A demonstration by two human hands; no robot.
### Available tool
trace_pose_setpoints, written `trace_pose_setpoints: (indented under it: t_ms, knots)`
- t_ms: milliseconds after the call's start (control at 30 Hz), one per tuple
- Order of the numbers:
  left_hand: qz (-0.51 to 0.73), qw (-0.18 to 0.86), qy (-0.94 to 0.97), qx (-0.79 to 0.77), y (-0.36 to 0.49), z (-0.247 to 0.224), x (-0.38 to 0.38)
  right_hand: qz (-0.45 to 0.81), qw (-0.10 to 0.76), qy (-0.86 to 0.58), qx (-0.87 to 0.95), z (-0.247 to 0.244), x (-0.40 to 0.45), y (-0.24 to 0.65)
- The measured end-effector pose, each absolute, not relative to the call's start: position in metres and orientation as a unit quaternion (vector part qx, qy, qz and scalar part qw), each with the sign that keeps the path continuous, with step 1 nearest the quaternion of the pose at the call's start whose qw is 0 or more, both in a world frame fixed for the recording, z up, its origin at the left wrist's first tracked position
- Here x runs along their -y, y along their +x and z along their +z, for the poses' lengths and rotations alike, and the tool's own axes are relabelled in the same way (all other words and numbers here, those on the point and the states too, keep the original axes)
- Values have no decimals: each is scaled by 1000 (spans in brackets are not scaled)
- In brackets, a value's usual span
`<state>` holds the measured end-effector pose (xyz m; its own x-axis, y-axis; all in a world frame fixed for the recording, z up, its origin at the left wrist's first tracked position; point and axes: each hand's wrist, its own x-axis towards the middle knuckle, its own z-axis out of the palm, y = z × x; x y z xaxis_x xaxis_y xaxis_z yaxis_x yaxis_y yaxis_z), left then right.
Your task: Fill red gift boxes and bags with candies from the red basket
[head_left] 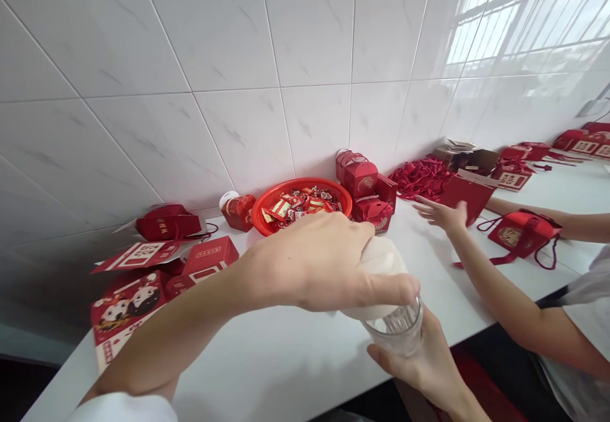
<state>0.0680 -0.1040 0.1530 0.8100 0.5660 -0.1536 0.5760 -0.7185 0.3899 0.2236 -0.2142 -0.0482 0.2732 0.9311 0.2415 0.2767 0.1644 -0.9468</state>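
My left hand (319, 260) reaches across from the left, its fingers closed on a white, round, lid-like piece (384, 257). That piece is tilted over the mouth of a clear ribbed glass (398, 333), and I cannot tell whether the two touch. From below right, my right hand (429, 361) wraps around the glass. Behind my left hand, a red plastic basket (262, 218) holds many small wrapped sweets (305, 203), partly hidden by the hand.
Red gift boxes (214, 253) are piled at left, with more stacked boxes (359, 180) right of the basket. Red ribbons (422, 177) lie along the tiled wall. At right, another person's hand (445, 215) is beside a red box (517, 234) on the white table (286, 358).
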Motion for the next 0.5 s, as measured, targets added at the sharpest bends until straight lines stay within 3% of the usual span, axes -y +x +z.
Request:
trace_pose_setpoints:
  t_ms: [300,500]
  knots:
    - [32,235,911,-336,56,185,118,268,562,-557,550,-40,216,230]
    - [93,222,898,-369,45,178,123,258,570,-540,564,-38,221,233]
